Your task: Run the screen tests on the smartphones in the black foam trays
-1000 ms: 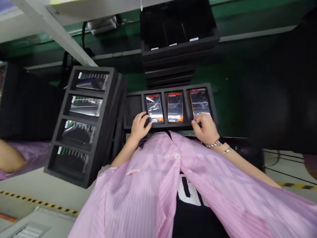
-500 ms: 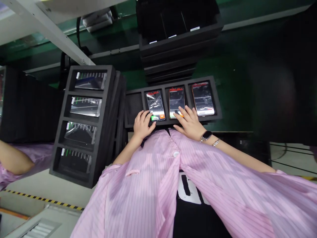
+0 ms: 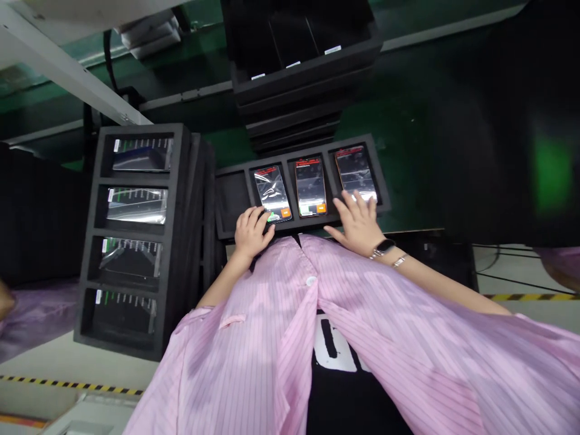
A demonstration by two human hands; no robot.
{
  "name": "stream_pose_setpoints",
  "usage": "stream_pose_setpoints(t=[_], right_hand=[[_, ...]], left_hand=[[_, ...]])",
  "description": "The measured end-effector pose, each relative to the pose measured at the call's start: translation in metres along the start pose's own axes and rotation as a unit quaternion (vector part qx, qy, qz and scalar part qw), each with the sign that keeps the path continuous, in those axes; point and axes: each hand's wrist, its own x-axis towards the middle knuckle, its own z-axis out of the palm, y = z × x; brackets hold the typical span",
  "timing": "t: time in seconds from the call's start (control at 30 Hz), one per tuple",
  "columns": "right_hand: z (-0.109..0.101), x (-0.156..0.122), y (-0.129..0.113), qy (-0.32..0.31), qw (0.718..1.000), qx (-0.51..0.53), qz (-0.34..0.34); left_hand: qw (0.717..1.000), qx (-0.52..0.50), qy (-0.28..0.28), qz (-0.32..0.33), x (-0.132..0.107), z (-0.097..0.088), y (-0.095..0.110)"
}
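Note:
In front of me lies a black foam tray with three lit smartphones in its slots; its leftmost slot holds no phone. My left hand is open on the tray's near edge, fingertips at the lower left corner of the left phone. The middle phone shows red text at the top and a green and an orange button below. Over the lower end of the right phone my right hand is spread open, a watch on its wrist. Whether its fingertips touch the screen I cannot tell.
On the left stands a stack of black foam trays, its top tray filled with several film-covered phones. Another tray stack rises behind my tray. A white metal post slants across the upper left. A person's pink sleeve shows at far left.
My right hand has moved right, from the middle phone to the right phone's lower end. The left hand stays by the left phone. The whole view has shifted slightly.

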Motion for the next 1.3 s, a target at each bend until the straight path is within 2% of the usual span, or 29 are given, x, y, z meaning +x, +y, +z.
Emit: stream_pose_setpoints(t=[0.1, 0.17, 0.3, 0.53, 0.77, 0.93, 1.1, 1.3], right_hand=[[-0.001, -0.02, 0.019, 0.005, 1.0, 0.015, 0.018], [0.0, -0.024, 0.023, 0.005, 1.0, 0.024, 0.02], [0.003, -0.009, 0.011, 0.026, 0.999, 0.037, 0.014], [0.008, 0.029, -0.018, -0.003, 0.995, 0.063, -0.083], [0.015, 0.03, -0.019, -0.007, 0.992, 0.074, -0.104], [0.017, 0.031, -0.021, -0.004, 0.991, 0.065, -0.114], [0.015, 0.036, -0.023, -0.011, 0.992, 0.048, -0.116], [0.002, 0.035, -0.021, -0.04, 0.992, 0.046, -0.11]], left_hand=[[1.0, 0.002, 0.023, 0.008, -0.001, 0.001, 0.002], [1.0, 0.003, 0.017, 0.0, -0.001, 0.001, 0.003], [0.999, 0.0, -0.017, -0.029, 0.001, -0.001, 0.006], [0.996, -0.007, -0.045, -0.079, 0.007, -0.007, 0.011], [0.993, 0.005, -0.073, -0.097, 0.007, -0.007, 0.016], [0.993, 0.017, -0.071, -0.093, 0.01, -0.008, 0.016], [0.994, 0.018, -0.055, -0.094, 0.012, -0.008, 0.015], [0.993, 0.021, -0.07, -0.095, 0.016, -0.011, 0.015]])
